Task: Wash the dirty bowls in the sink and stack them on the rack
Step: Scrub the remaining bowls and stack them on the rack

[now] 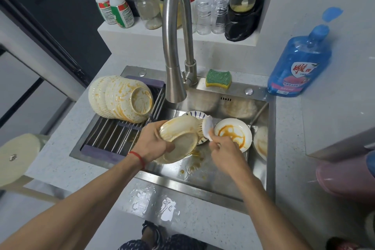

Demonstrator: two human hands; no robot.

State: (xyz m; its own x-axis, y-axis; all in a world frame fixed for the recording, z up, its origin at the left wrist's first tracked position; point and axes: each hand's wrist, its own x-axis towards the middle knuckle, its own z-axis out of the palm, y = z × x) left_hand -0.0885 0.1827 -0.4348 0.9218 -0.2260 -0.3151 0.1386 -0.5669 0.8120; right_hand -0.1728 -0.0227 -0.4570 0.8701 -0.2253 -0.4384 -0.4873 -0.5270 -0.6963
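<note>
My left hand (155, 144) grips a cream bowl (179, 141) smeared with orange sauce, tilted over the steel sink (225, 178). My right hand (224, 151) holds a white dish brush (206, 128) whose bristles touch the bowl's outer side. In the sink lie a white bowl with orange streaks (233, 134), another stained bowl (261, 142) at the right wall, and a blue-patterned dish (195, 114) partly hidden behind the held bowl. A stack of several stained cream bowls (121, 100) lies on its side on the roll-up rack (113, 136) over the sink's left part.
A tall steel faucet (175, 46) arches over the sink. A green-yellow sponge (218, 78) sits on the back rim. A blue detergent bottle (300, 63) stands at right. Jars and spray bottles (113, 4) line the back ledge. Water puddles (154, 203) lie on the front counter.
</note>
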